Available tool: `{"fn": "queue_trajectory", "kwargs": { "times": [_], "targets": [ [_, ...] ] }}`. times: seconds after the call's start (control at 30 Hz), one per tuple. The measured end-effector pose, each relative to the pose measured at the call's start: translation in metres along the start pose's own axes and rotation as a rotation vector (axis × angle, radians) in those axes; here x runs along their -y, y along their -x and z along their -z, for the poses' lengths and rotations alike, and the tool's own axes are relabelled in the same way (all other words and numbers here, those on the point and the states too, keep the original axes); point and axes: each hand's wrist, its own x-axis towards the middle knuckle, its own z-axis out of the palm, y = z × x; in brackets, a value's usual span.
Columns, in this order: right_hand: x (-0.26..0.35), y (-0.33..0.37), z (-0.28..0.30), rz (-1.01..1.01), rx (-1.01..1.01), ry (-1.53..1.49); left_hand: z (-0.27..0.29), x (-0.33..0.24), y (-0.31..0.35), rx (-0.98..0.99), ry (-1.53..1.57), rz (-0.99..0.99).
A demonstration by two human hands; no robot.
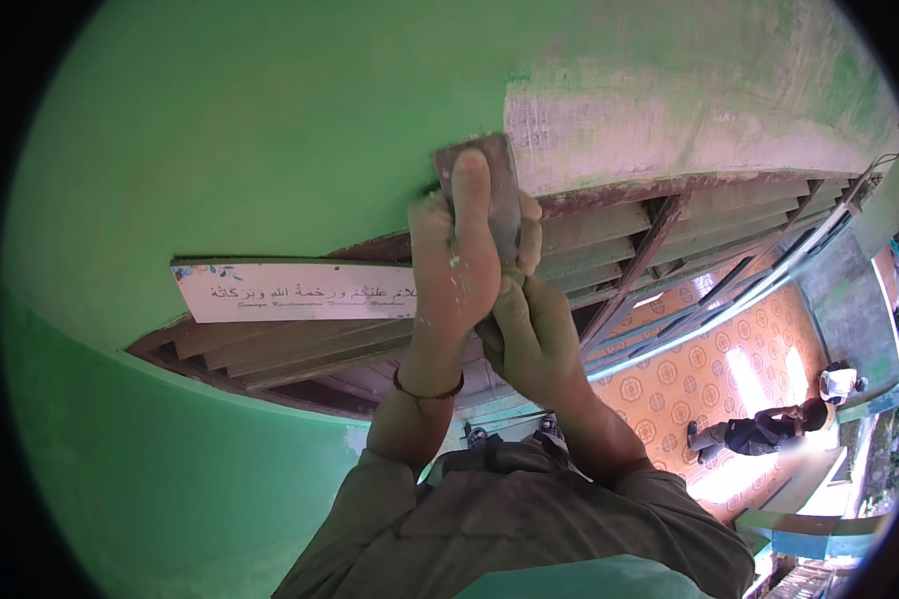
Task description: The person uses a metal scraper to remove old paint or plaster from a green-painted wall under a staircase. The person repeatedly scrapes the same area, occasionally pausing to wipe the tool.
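A flat, rectangular scraper blade [506, 200], brownish and smeared, lies against the green painted wall [300, 130]. My left hand [457, 265] grips it, thumb stretched along its face and fingertips showing at its right side. Pale flakes stick to the back of this hand, and a dark bracelet circles the wrist. Just below, my right hand [539, 334] is closed at the blade's lower end; what its fingers wrap is partly hidden. To the right of the blade the wall shows a pale stripped patch [589, 130] with a sharp left edge.
A white sign [300, 292] with lettering and a floral corner hangs left of my hands. Brown wooden louvres [619, 235] run below the wall patch. Far down right, a person [769, 429] is on the patterned orange floor [659, 389], with another person [841, 382] beyond.
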Motion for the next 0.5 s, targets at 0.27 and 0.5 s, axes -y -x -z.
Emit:
{"fn": "queue_trajectory", "kwargs": {
  "times": [0.27, 0.5],
  "targets": [
    [-0.002, 0.021, 0.009, -0.005, 0.012, -0.099, 0.005, 0.009, 0.021, 0.13, 0.018, 0.083],
    [-0.037, 0.075, 0.054, -0.097, -0.18, 0.185, 0.09, 0.115, 0.129, 0.372, -0.165, 0.465]
  ]
}}
